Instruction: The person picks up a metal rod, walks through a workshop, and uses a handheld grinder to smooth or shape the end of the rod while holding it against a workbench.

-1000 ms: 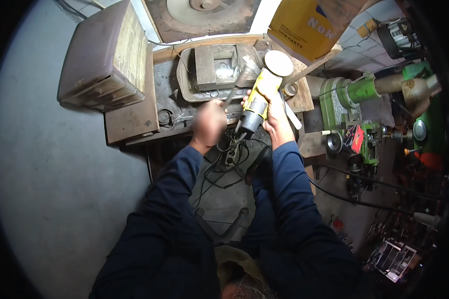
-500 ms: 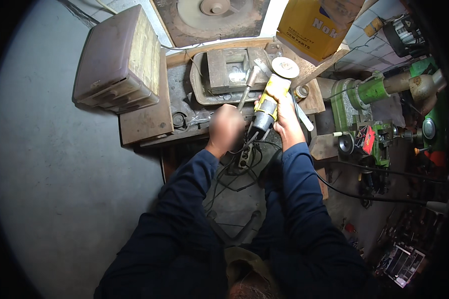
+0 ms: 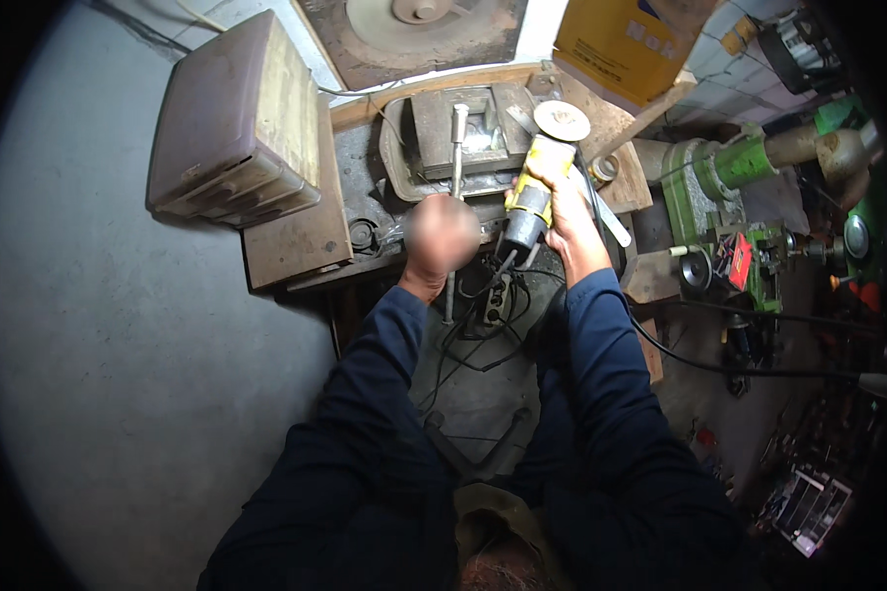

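Observation:
My left hand (image 3: 442, 236), partly blurred, is closed around a long metal rod (image 3: 458, 158) with a thicker, socket-like cylindrical end. The rod stands nearly upright in the picture, its thick end over a grimy block (image 3: 439, 128) in a shallow metal tray (image 3: 396, 163). In my right hand (image 3: 573, 222) is a yellow and grey angle grinder (image 3: 545, 163). Its round disc (image 3: 563, 120) faces up, apart from the rod. A cord runs from the grinder's lower end. Beside my right wrist lies a flat metal strip (image 3: 614, 227), partly hidden behind the hand and grinder.
A plastic drawer cabinet (image 3: 207, 128) stands on the bench's left. Yellow packaging (image 3: 611, 59) is at the back right. Green machinery (image 3: 685, 197) occupies the right side. Beneath the bench edge, a power strip (image 3: 497, 300) lies among tangled cables.
The rod has swung from a rightward slant to nearly upright, its thick end moving left, away from the grinder. The grinder has shifted little.

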Tool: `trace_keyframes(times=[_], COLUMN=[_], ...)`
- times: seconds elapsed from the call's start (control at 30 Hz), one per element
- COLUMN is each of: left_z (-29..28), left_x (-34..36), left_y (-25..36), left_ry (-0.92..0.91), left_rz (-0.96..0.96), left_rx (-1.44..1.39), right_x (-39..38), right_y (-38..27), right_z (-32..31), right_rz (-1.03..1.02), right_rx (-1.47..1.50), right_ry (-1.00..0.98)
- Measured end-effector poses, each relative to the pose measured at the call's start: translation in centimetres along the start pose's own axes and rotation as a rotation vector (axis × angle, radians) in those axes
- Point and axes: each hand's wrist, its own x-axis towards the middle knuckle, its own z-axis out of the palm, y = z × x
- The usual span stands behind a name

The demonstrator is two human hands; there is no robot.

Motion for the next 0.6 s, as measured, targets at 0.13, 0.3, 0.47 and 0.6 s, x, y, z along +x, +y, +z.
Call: trace_keyframes(times=[0.13,0.3,0.47,0.6], left_z=[0.3,2.8,1.8,-0.1], left_x=[-0.8,-1.9,-1.7,-1.1], left_y=[-1.8,-2.5,-3.2,-2.9], left_ry=[-0.189,-0.136,-0.054,-0.239], left_rz=[0.133,0.085,0.093,0.112], left_rx=[0.165,0.445,0.603,0.369], right_x=[0.2,0.5,-0.4,0.1], right_y=[0.1,0.0,-0.3,-0.2], right_z=[0.9,0.3,2.3,1.0], right_rz=[-0.043,-0.045,-0.127,-0.225], right_rx=[-0.031,-0.012,-0.081,-0.139], right_ry=[0.015,0.000,0.040,0.029])
